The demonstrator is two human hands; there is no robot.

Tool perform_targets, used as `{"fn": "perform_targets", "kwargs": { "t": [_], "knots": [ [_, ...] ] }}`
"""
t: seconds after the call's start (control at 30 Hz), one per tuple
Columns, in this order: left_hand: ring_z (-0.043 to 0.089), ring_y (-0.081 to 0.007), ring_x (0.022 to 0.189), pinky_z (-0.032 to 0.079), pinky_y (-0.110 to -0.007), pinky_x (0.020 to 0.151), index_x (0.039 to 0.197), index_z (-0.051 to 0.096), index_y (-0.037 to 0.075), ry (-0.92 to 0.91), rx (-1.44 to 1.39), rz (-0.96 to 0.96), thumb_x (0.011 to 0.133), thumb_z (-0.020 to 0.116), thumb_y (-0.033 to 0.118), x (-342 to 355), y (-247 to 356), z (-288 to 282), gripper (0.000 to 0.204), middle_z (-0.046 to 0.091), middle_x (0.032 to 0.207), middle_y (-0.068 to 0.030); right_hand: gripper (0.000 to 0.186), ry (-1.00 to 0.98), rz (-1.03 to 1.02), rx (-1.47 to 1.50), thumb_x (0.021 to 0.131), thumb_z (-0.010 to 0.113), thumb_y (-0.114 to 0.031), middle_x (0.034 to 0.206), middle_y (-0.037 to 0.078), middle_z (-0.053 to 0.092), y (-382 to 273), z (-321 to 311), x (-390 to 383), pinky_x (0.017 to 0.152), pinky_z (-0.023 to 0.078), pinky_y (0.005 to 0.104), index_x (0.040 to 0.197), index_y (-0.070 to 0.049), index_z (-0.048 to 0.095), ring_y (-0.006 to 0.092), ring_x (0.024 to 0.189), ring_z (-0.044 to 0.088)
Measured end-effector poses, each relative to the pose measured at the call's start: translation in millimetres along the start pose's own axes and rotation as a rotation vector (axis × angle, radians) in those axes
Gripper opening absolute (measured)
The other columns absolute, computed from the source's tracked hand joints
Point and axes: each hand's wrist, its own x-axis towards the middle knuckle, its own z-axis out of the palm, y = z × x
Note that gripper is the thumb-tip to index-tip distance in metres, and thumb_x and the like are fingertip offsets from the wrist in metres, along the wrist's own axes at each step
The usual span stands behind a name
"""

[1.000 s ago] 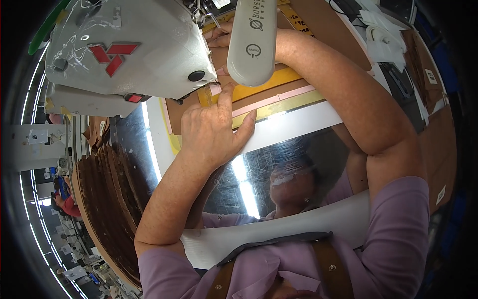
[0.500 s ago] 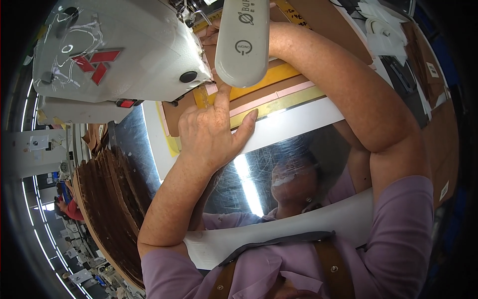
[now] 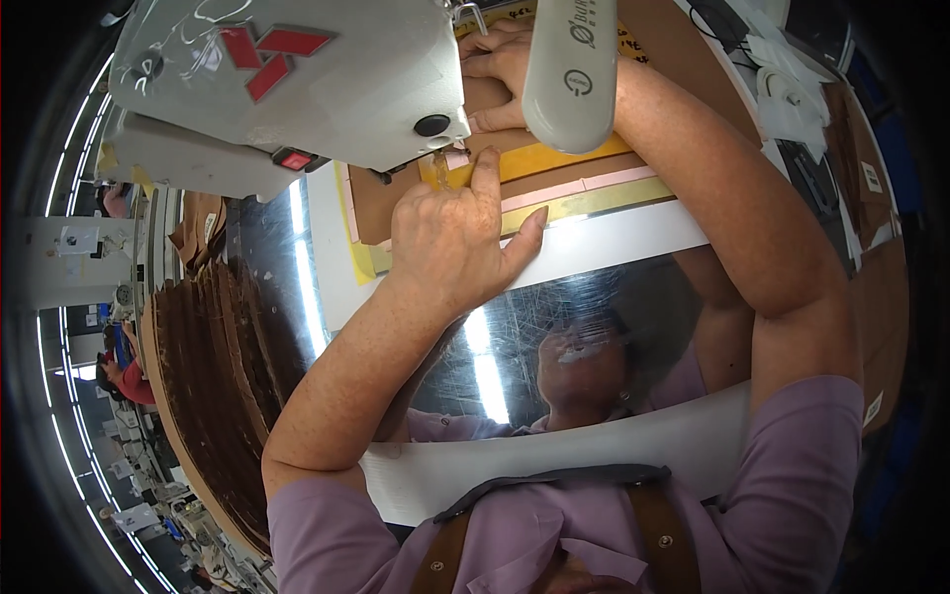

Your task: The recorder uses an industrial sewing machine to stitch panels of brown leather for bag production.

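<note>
My left hand (image 3: pixel 445 233) lies on a stack of brown panel (image 3: pixel 371 203), pink strips (image 3: pixel 544 195) and yellow templates (image 3: pixel 549 158), index finger stretched beside a small pink tab (image 3: pixel 456 158) under the sewing machine head (image 3: pixel 257 99), thumb apart. My right hand (image 3: pixel 495 74) rests higher on the brown material with its fingers spread, partly hidden behind a grey oblong lamp (image 3: pixel 569 79). A white board (image 3: pixel 623 230) sits beneath the stack.
A curved stack of dark brown pieces (image 3: pixel 208 396) stands at left on the shiny metal table (image 3: pixel 475 376). Crumpled white material (image 3: pixel 782 89), a dark tool (image 3: pixel 811 178) and brown panels (image 3: pixel 871 337) are at right. A person in red (image 3: pixel 129 376) is in the left distance.
The view has shifted, so machine, lamp and hands appear further right. More of my right hand shows to the left of the lamp. Both hands remain on the layered panels.
</note>
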Motion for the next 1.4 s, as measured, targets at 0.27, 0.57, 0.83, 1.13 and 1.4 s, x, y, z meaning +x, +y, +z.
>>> {"fn": "perform_targets", "kwargs": {
  "t": [0.27,0.57,0.83,1.13,1.4],
  "knots": [
    [0.058,-0.0257,0.042,0.051,-0.038,0.053,0.117,0.066,-0.015,0.083,-0.041,0.076,0.088,0.062,0.040,7.6,-9.1,5.1,0.062,0.059,0.049,-0.0125,0.059,0.285,-0.093,-0.166,0.084,0.066,-0.057,0.135,0.007,0.059,11.1,14.7,10.0,0.114,0.039,0.0476,0.125,-0.015,0.070,0.0275,0.133,0.051],
    [0.058,-0.0264,0.044,0.049,-0.039,0.053,0.124,0.062,-0.013,0.056,-0.046,0.072,0.088,0.064,0.037,5.8,-7.2,6.4,0.061,0.059,0.051,-0.0118,0.047,0.042,-0.032,0.082,0.082,0.067,-0.049,0.131,0.005,0.062,-1.8,-12.8,0.9,0.114,0.040,0.0452,0.114,-0.016,0.074,0.0258,0.134,0.052],
    [0.057,-0.0257,0.044,0.048,-0.038,0.054,0.122,0.063,-0.011,0.002,-0.053,0.053,0.087,0.065,0.037,-2.7,2.0,-2.6,0.060,0.060,0.052,-0.0114,0.050,0.016,-0.004,0.021,0.088,0.061,-0.049,0.141,0.006,0.057,-0.8,-6.1,1.8,0.119,0.035,0.0433,0.126,-0.018,0.071,0.0282,0.139,0.047],
    [0.063,-0.0235,0.059,0.047,-0.037,0.078,0.122,0.066,-0.003,-0.160,-0.084,-0.034,0.087,0.069,0.048,-20.6,18.7,-24.1,0.062,0.066,0.066,-0.0099,0.043,0.026,-0.074,0.099,0.101,0.049,-0.037,0.139,0.010,0.058,-0.9,2.4,-9.5,0.116,0.039,0.0417,0.126,-0.010,0.070,0.0296,0.135,0.049],
    [0.064,-0.0229,0.113,0.024,-0.052,0.112,0.124,0.069,0.006,0.108,0.018,0.077,0.086,0.070,0.055,-41.8,26.2,-27.5,0.062,0.070,0.116,-0.0122,0.036,0.184,-0.168,0.060,0.101,0.050,-0.023,0.130,0.016,0.062,1.7,21.3,-30.7,0.108,0.044,0.0432,0.126,-0.002,0.065,0.0338,0.121,0.058]
  ]
}}
